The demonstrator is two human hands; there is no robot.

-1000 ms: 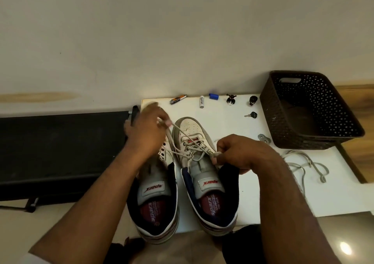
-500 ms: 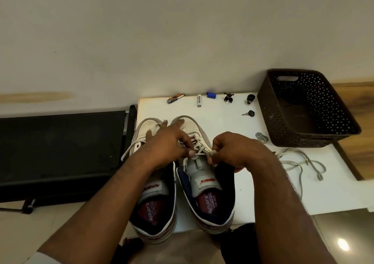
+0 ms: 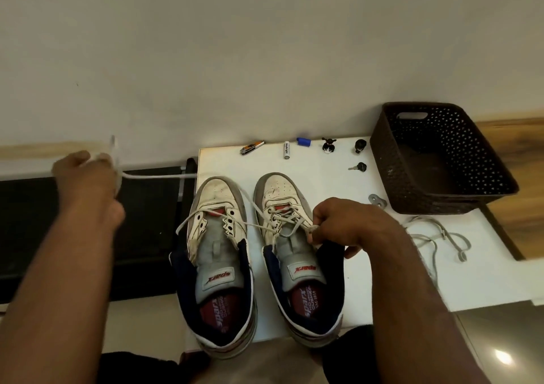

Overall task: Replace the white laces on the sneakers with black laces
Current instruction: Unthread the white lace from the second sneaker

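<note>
Two white sneakers with navy collars stand side by side on the white table [image 3: 338, 177], toes away from me. The left sneaker [image 3: 217, 254] has bare eyelets. The right sneaker [image 3: 294, 254] still carries a white lace [image 3: 253, 207] in its lower eyelets. My left hand [image 3: 88, 183], blurred, is far out to the left and grips one end of that lace, which runs taut across the left sneaker. My right hand [image 3: 338, 224] pinches the lace's other end beside the right sneaker's eyelets. No black lace shows.
A loose white lace [image 3: 435, 236] lies on the table at the right. A dark perforated basket [image 3: 441, 160] stands at the back right. Small items line the far edge: a nail clipper [image 3: 251, 147], a battery [image 3: 287, 149], keys [image 3: 357, 166]. A black bench [image 3: 147, 230] sits left of the table.
My left hand has swung from the right sneaker's eyelets far out to the left, drawing a length of white lace out with it. My right hand has stayed at the sneaker.
</note>
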